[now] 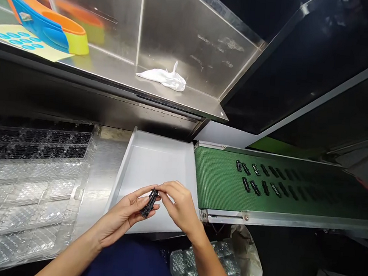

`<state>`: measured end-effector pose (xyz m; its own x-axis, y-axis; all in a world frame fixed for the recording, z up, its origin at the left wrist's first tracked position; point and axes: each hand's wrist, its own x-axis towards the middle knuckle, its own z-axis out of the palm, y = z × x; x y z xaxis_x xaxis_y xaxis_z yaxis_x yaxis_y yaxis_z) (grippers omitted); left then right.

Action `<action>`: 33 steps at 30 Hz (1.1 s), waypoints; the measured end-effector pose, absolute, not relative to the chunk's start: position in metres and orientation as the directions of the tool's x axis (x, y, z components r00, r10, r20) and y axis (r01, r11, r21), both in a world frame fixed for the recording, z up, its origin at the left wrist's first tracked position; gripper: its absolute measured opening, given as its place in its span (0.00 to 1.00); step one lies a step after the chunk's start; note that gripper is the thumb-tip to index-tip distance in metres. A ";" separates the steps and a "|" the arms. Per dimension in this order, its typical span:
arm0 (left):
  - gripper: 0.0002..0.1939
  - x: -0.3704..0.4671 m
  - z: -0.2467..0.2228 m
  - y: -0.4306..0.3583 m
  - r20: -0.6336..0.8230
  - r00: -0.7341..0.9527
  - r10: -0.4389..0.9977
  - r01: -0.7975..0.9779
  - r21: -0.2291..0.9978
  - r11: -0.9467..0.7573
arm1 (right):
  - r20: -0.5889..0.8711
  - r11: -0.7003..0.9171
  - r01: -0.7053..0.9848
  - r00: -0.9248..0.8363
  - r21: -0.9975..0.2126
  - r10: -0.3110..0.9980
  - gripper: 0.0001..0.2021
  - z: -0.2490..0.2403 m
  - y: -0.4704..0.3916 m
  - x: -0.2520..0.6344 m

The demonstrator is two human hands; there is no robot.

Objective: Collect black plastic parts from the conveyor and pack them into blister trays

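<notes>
Black part point(148, 204) tilted, top end leaning right.

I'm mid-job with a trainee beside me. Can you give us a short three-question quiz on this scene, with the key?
1. True or false: the left hand holds a black part.
2. What lies on the steel shelf? A) a wrench B) a crumpled white cloth or glove C) a bottle
3. Fill in the colour: the white bin sits between the clear trays and the ____ belt.

Key: 1 true; 2 B; 3 green
</notes>
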<state>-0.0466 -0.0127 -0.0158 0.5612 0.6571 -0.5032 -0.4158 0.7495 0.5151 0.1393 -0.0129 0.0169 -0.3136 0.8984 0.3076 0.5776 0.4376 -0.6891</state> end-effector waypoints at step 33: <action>0.23 -0.005 -0.009 0.014 -0.441 0.549 0.709 -0.366 0.636 0.679 | 0.229 0.375 0.749 -0.297 -0.546 0.927 0.31 0.028 -0.015 0.171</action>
